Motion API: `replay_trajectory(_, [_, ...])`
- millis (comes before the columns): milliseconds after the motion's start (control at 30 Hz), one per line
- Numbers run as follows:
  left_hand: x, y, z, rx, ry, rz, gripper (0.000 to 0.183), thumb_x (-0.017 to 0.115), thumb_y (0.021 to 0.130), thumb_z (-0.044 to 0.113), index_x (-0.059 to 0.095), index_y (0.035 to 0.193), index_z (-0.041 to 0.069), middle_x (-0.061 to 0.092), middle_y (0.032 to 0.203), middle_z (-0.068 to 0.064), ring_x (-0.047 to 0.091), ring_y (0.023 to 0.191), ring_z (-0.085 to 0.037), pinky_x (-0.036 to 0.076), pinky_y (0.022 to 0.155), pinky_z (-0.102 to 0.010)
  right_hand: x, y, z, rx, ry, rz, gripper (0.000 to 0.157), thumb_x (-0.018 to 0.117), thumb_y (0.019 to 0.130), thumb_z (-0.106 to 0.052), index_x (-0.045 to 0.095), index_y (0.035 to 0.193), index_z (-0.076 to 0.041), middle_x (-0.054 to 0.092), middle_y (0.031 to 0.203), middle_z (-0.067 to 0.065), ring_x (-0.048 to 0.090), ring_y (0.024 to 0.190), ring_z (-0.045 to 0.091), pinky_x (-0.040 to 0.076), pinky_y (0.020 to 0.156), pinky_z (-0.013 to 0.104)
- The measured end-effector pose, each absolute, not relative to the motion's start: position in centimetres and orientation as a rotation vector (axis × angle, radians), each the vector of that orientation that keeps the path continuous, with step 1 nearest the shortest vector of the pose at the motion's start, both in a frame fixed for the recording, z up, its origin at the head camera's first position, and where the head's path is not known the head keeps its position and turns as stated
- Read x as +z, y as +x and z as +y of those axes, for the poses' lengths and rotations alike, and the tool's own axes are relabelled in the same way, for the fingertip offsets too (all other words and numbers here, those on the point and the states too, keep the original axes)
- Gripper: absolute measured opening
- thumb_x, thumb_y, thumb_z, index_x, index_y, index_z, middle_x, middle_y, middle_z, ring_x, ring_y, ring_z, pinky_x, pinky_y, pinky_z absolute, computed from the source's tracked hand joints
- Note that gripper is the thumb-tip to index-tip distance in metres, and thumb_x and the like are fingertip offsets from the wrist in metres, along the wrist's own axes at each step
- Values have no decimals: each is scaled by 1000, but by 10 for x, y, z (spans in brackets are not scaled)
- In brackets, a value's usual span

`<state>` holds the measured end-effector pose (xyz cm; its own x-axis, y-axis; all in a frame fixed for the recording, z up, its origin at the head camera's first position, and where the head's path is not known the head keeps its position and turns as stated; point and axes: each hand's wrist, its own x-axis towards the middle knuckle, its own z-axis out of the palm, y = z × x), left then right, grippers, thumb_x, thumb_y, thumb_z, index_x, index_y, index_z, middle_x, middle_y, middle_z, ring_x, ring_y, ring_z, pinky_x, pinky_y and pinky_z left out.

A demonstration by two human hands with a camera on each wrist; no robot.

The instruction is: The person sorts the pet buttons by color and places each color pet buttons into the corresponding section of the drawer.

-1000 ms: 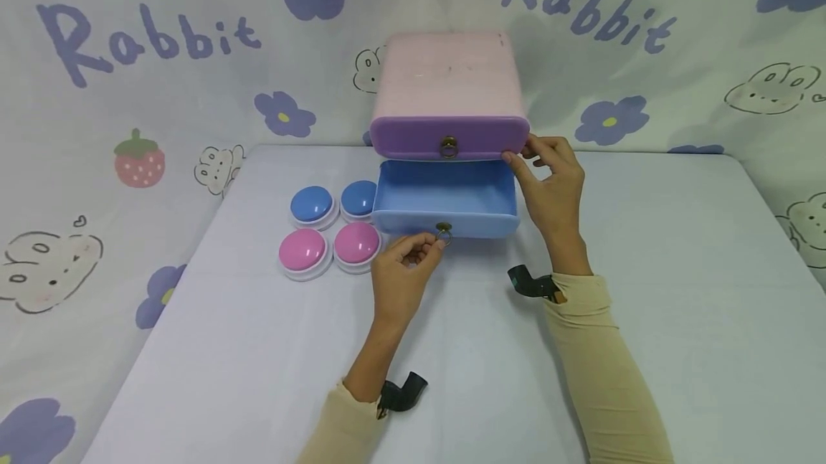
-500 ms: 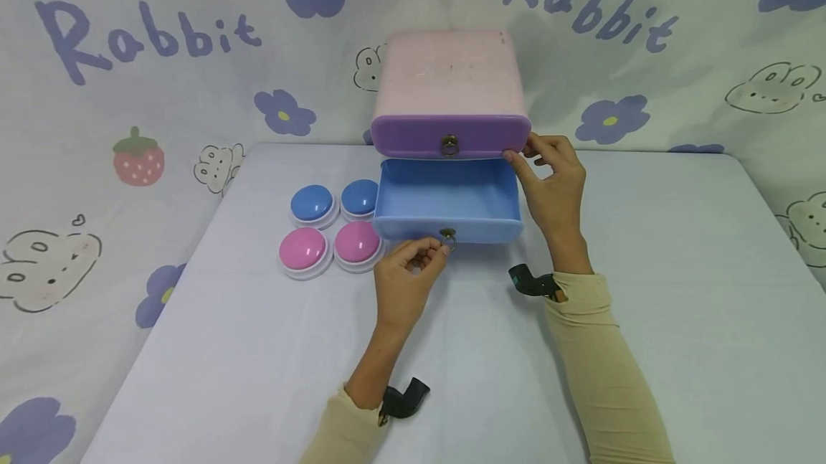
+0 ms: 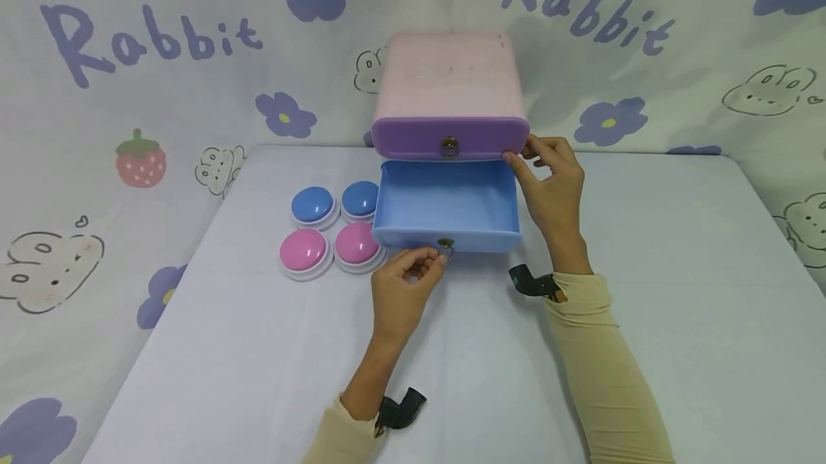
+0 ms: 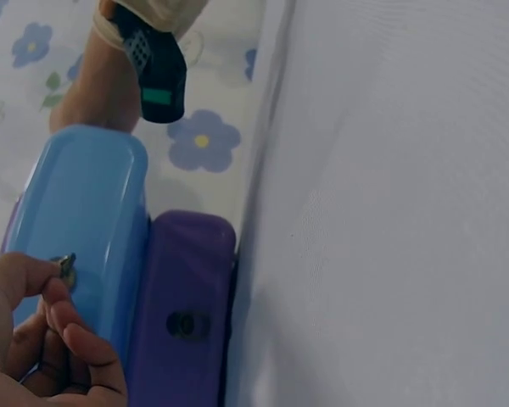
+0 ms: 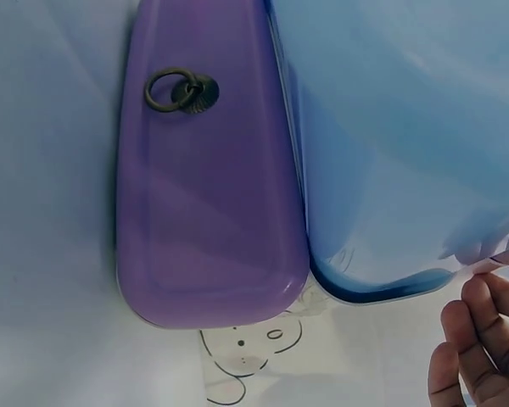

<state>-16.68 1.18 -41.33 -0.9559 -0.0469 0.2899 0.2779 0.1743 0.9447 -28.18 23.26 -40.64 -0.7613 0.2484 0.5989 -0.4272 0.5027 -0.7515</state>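
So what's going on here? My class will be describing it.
A person is at a small pink cabinet. Their left hand pinches the ring handle of the blue drawer, which stands pulled out, while their right hand holds the cabinet by its right edge. The upper purple drawer and lower purple drawer look shut. On the table to the left sit two blue domes and two pink domes.

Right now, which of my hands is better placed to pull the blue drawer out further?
Probably your left hand: it pinches the handle on the blue drawer. Your right hand grips the cabinet at its right side, seemingly better placed to steady it.
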Motion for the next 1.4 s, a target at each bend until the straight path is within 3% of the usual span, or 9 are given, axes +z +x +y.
replay_trajectory(233, [-421,-164,9,-1855,-226,-2208,6,73,87,-5,72,91,-10,65,81,-14,58,75,-19,49,69,-24,-406,-282,235,1276,179,-2065,43,81,86,-18,70,125,-3,64,108,13,58,99,20,44,86,34])
replay_trajectory(533, [-453,-167,0,-1898,-180,-2217,9,77,88,8,76,94,1,67,84,-6,60,78,-18,51,72,-24,-402,-281,233,1252,185,-2094,42,81,86,-15,70,123,0,64,107,14,58,97,22,44,85,31])
replay_trajectory(1200, [-454,-149,-6,-1831,-108,-2355,14,79,88,26,76,98,16,67,83,4,62,78,-14,51,70,-26,-402,-282,232,1261,143,-2137,44,80,87,-20,69,126,-3,63,108,13,58,101,23,44,87,32])
replay_trajectory(1400, [-455,-147,-33,-1681,-128,-2308,13,79,88,21,77,101,18,64,84,4,60,77,-14,50,70,-25,-404,-282,234,1267,143,-2119,43,81,87,-19,70,125,-3,63,108,12,58,101,22,44,87,34])
